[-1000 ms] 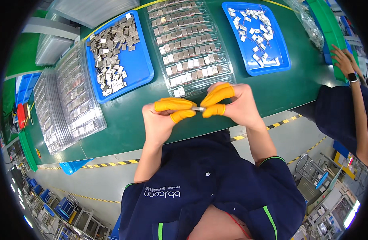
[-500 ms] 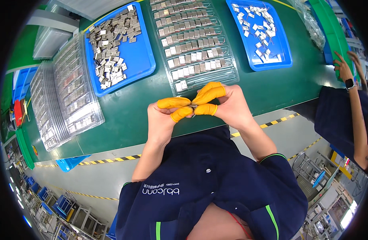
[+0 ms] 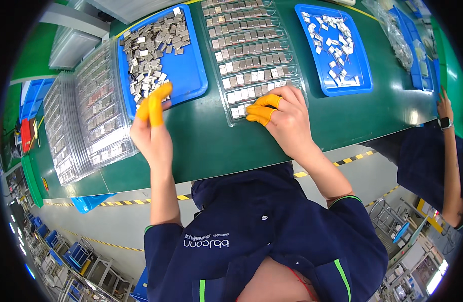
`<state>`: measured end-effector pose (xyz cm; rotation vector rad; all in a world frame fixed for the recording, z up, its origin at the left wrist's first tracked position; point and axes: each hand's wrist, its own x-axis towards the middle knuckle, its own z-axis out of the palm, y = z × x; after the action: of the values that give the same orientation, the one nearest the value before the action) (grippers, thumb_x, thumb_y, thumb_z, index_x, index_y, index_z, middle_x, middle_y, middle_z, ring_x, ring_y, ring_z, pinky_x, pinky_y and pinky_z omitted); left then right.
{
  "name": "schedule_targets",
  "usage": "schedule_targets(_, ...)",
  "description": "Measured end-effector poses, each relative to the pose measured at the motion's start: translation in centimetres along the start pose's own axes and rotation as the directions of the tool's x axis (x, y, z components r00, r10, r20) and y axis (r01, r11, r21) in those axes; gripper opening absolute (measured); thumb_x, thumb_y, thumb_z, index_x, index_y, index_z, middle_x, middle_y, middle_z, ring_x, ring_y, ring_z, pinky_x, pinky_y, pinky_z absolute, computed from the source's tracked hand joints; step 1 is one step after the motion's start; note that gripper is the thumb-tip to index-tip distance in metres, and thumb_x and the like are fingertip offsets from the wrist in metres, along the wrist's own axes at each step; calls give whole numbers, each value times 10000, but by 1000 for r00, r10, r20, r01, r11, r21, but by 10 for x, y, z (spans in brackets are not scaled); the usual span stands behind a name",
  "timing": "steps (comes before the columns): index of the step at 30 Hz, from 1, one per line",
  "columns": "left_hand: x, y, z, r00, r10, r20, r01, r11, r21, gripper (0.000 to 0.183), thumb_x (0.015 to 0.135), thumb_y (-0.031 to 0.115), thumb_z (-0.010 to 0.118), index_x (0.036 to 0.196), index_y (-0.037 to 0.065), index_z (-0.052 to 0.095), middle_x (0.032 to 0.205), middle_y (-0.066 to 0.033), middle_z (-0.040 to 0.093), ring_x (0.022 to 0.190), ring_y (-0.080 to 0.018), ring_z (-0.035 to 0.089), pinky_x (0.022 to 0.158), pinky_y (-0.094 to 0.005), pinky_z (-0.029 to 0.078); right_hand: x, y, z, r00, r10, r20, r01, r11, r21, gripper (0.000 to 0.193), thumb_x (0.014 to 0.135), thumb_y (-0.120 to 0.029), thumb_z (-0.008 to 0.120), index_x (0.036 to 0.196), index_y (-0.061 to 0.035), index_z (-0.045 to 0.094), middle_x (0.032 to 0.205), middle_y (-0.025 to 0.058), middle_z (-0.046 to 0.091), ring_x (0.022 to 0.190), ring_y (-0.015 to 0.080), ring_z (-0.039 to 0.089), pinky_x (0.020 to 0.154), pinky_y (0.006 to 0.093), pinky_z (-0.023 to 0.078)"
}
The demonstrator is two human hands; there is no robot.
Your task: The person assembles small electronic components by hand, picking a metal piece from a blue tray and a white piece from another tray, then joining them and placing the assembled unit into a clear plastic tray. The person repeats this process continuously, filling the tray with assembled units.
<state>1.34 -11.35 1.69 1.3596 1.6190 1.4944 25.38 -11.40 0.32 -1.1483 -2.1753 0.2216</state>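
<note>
My left hand (image 3: 152, 132), with orange finger cots, reaches over the near edge of a blue tray (image 3: 191, 80) piled with small grey metal parts (image 3: 151, 50). Its fingertips are beside the nearest parts and I see nothing in them. My right hand (image 3: 284, 120), also in orange cots, rests on the near row of a clear plastic tray (image 3: 251, 55) with rows of seated metal parts. Its fingertips pinch a small metal part (image 3: 247, 109) at a pocket in that row.
A second blue tray (image 3: 359, 75) holds small white and silver pieces at the right. Stacks of clear trays (image 3: 90, 116) lie at the left on the green table (image 3: 211, 146). Another person's hand (image 3: 445, 108) with a wristwatch works at the far right, near plastic bags (image 3: 392, 35).
Both hands were together at the table's front, holding a small part between them. Now they have parted: the left went to the blue parts tray, the right to the clear tray.
</note>
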Motion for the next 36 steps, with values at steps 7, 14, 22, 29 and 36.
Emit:
schedule_targets(7, 75, 2, 14, 992, -84, 90, -3, 713, 701, 283, 744, 269, 711, 945, 71, 693, 693, -117, 634, 643, -205, 629, 610, -323, 489, 7, 14, -25, 987, 133, -94, -131, 991, 21, 158, 670, -133, 722, 823, -100, 695, 852, 5, 638, 880, 215, 542, 814, 355, 400)
schedule_targets(14, 85, -17, 35, 993, 61, 101, -117, 591, 798, 338, 703, 336, 734, 813, 20, 687, 769, -154, 634, 693, -317, 613, 627, -407, 473, -1, 66, -60, 894, 414, -171, -413, 910, 44, 141, 720, -66, 695, 860, -51, 694, 891, 70, 671, 875, 250, 584, 821, 333, 430)
schedule_targets(22, 81, -30, 26, 945, 194, 264, -327, 548, 770, 287, 731, 283, 720, 871, 34, 696, 777, -156, 594, 682, -303, 583, 642, -376, 466, 8, 125, -80, 772, 557, -306, -551, 827, 113, 211, 793, -124, 651, 993, -59, 672, 958, 122, 654, 875, 229, 598, 773, 312, 461)
schedule_targets(29, 82, -28, 22, 974, -24, 225, -119, 791, 600, 208, 725, 127, 728, 913, 43, 695, 761, -116, 647, 574, -143, 605, 540, -267, 474, 37, 161, -72, 860, 496, -121, -501, 866, -11, 243, 797, -161, 654, 1024, -73, 661, 997, 156, 616, 842, 274, 591, 747, 335, 472)
schedule_targets(36, 60, -8, 22, 921, -329, 208, 327, 944, 45, 190, 807, -1, 636, 988, -60, 638, 895, -111, 668, 746, -181, 665, 619, -214, 528, 54, 157, -54, 834, 549, -49, -545, 808, -223, 188, 747, -131, 692, 898, -22, 673, 863, 153, 626, 788, 271, 598, 728, 360, 474)
